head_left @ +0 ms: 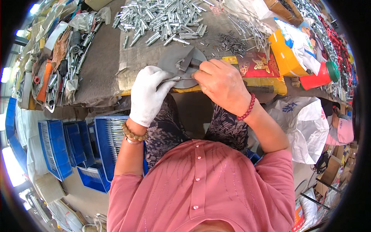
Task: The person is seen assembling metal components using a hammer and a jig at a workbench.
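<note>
My left hand, in a white glove, pinches a thin metal rod at the near edge of the workbench. The rod spans the gap to my bare right hand, whose fingertips are closed at its other end. My right fingers cover whatever small part may be there. Just beyond the rod lies a round grey metal plate. On it sits a dark angular metal block, its right side close to my right fingers.
Many short silvery metal tubes are heaped at the back, with small dark pins and long thin rods to their right. Tools crowd the left. A yellow box and red jar stand right; blue bins sit below left.
</note>
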A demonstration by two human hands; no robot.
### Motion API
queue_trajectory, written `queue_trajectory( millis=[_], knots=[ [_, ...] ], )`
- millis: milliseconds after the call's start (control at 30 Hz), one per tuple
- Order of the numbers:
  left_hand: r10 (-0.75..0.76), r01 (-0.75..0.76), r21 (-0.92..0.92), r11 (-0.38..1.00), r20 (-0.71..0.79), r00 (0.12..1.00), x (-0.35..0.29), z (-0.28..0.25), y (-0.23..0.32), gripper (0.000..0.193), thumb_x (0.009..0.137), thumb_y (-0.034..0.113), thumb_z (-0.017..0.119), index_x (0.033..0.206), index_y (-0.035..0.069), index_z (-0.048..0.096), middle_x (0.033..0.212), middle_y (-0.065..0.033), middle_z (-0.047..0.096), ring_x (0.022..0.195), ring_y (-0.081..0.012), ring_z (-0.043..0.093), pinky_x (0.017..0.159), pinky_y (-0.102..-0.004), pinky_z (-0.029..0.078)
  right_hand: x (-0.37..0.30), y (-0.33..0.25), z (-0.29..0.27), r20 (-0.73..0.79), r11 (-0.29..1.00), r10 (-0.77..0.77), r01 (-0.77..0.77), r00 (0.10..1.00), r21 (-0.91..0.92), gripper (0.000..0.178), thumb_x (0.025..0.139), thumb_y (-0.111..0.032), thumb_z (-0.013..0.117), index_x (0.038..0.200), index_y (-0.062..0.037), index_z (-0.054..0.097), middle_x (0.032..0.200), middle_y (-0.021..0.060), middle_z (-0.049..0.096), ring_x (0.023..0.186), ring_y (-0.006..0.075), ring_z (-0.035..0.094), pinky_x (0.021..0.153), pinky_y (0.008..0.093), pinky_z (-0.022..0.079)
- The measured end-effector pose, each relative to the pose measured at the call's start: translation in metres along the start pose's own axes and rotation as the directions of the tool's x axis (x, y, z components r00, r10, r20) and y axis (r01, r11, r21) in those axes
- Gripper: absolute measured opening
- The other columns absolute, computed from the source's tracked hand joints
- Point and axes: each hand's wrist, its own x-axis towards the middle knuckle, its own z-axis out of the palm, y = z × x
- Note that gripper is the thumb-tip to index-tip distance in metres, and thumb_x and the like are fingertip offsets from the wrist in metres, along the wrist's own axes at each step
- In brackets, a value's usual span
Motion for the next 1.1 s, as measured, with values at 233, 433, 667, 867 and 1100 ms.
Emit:
queue_trajectory(
  millis=[233,433,667,867,1100],
  knots=[
    [-0.042,0.028,-0.158,0.987,-0.084,0.996,-0.009,0.006,-0.005,0.012,0.091,0.011,0.075,0.099,0.002,0.071,0.094,-0.0082,0.066,0.089,-0.0236,0.063,0.080,-0.0342,0.050,-0.004,-0.016,-0.013,-0.006,0.782,0.484,-0.430,0.875,0.450,0.010,0.086,0.001,0.068,0.094,-0.0037,0.065,0.088,0.0044,0.067,0.081,0.0196,0.067,0.075,0.0288,0.053],
    [-0.411,0.348,-0.905,0.244,0.228,0.882,-0.033,0.008,0.011,0.032,0.106,0.029,0.064,0.122,0.001,0.064,0.102,0.0008,0.060,0.086,-0.0102,0.052,0.074,-0.0270,0.045,-0.008,-0.024,-0.016,0.397,-0.209,0.593,-0.342,0.701,0.916,0.016,0.096,0.002,0.068,0.111,-0.0032,0.064,0.098,0.0017,0.071,0.087,0.0095,0.066,0.081,0.0265,0.053],
    [-0.364,0.264,-0.963,0.044,0.231,0.902,-0.047,0.016,0.026,0.037,0.106,0.029,0.064,0.128,-0.001,0.061,0.107,-0.0009,0.058,0.087,-0.0116,0.050,0.075,-0.0280,0.043,-0.014,-0.057,0.008,0.179,-0.204,0.669,-0.053,0.722,0.978,0.024,0.096,-0.011,0.075,0.112,-0.0061,0.057,0.106,0.0114,0.072,0.096,0.0215,0.073,0.084,0.0309,0.057],
    [-0.348,0.182,-0.953,0.241,0.090,0.933,-0.050,0.016,0.033,0.035,0.104,0.027,0.066,0.124,-0.001,0.063,0.105,-0.0031,0.059,0.088,-0.0136,0.055,0.077,-0.0296,0.046,-0.020,-0.070,0.007,0.196,-0.363,0.607,0.049,0.770,0.930,0.022,0.098,0.000,0.069,0.110,-0.0051,0.052,0.114,0.0192,0.073,0.102,0.0225,0.073,0.092,0.0355,0.058],
    [-0.475,0.227,-0.970,0.082,0.162,0.865,-0.050,0.025,0.041,0.041,0.106,0.032,0.064,0.135,0.003,0.058,0.105,-0.0014,0.060,0.090,-0.0125,0.055,0.080,-0.0298,0.047,-0.023,-0.090,0.017,0.082,0.000,0.691,-0.114,0.718,0.993,0.021,0.094,0.004,0.069,0.106,-0.0030,0.053,0.103,0.0127,0.072,0.090,0.0200,0.073,0.080,0.0300,0.057]
  ],
)
